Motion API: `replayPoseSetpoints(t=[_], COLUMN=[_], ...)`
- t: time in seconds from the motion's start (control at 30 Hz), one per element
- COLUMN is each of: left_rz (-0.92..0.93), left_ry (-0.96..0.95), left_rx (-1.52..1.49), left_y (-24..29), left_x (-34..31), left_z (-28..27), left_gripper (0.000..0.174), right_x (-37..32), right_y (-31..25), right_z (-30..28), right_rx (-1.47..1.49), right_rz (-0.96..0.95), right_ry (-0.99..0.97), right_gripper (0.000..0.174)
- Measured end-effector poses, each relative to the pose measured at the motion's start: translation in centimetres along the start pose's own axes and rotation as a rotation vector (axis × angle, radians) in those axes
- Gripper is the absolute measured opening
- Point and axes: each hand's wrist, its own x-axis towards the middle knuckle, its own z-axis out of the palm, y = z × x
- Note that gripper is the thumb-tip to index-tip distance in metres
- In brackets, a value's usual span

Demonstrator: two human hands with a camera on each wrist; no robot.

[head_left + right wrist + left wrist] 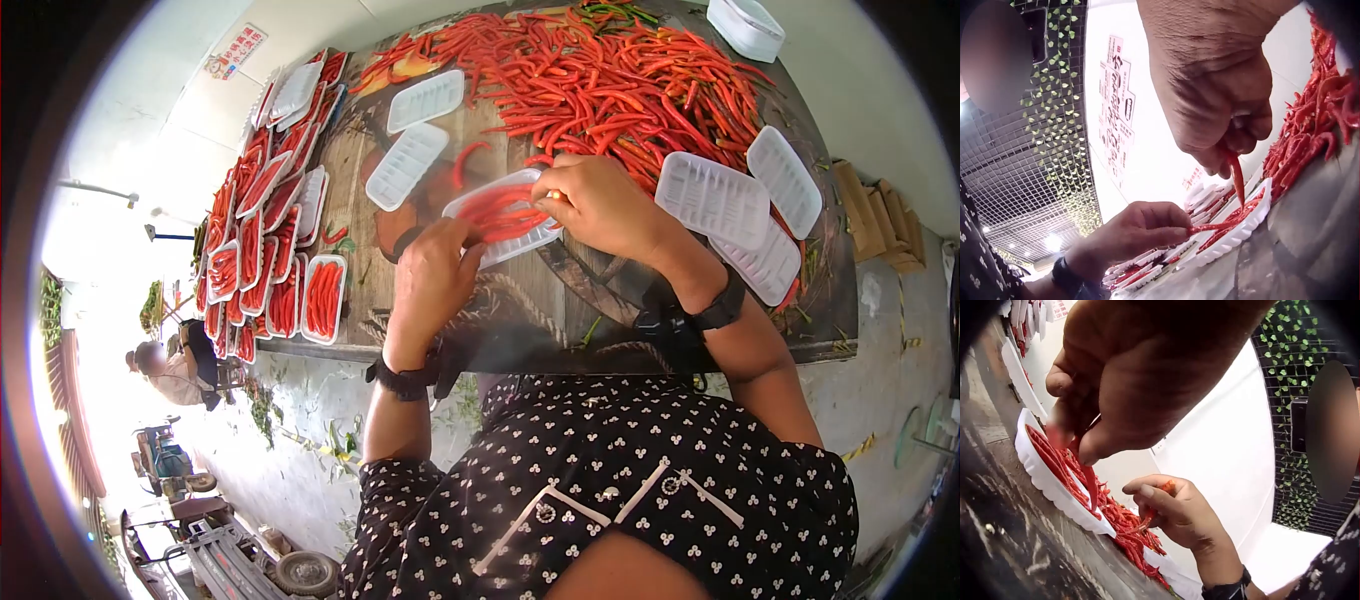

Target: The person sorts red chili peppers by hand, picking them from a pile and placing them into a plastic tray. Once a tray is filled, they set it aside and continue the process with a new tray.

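A white ribbed tray (pixel 540 236) with several red chilies (pixel 500 212) lies on the wooden table in front of the person. At its left end the left hand (pixel 436 280) pinches a red chili (pixel 1200 229) between thumb and fingers, low over the tray. Over the tray's right end, the right hand (pixel 600 205) holds a red chili (pixel 1235 178) that points down toward the tray (pixel 1254 219). In the left wrist view the right hand (pixel 1179 509) has its fingers curled round a chili.
A large heap of red chilies (pixel 620 90) covers the table's far side. Empty trays (pixel 408 166) lie left of the heap and others (pixel 712 198) to the right. Filled trays (pixel 323 298) are stacked along the left edge. A tray stack (pixel 745 28) stands at the far right corner.
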Motion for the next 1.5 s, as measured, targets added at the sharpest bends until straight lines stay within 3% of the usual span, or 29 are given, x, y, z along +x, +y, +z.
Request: replayPoseSetpoints(t=[0.9, 1.0, 1.17, 1.5], left_rz=[-0.012, -0.088, -0.004, 0.058], left_ry=[-0.134, -0.085, -0.107, -0.067], left_rx=[0.056, 0.034, -0.169, -0.095], left_y=[-1.5, 0.0, 1.2, 0.2], left_x=[0.4, 0.9, 1.2, 0.9], left_z=[0.0, -0.3, -0.3, 0.3], left_gripper=[0.017, 0.019, 0.019, 0.015], right_x=[-0.2, -0.1, -0.2, -0.4], right_y=[0.4, 0.1, -0.3, -0.5], right_z=[1.4, 1.5, 2.0, 2.0], right_rx=[0.183, 0.221, 0.226, 0.088], right_rz=[-0.064, -0.065, -0.071, -0.037], right_ry=[-0.015, -0.038, -0.055, -0.132], right_gripper=[0.016, 0.016, 0.015, 0.016])
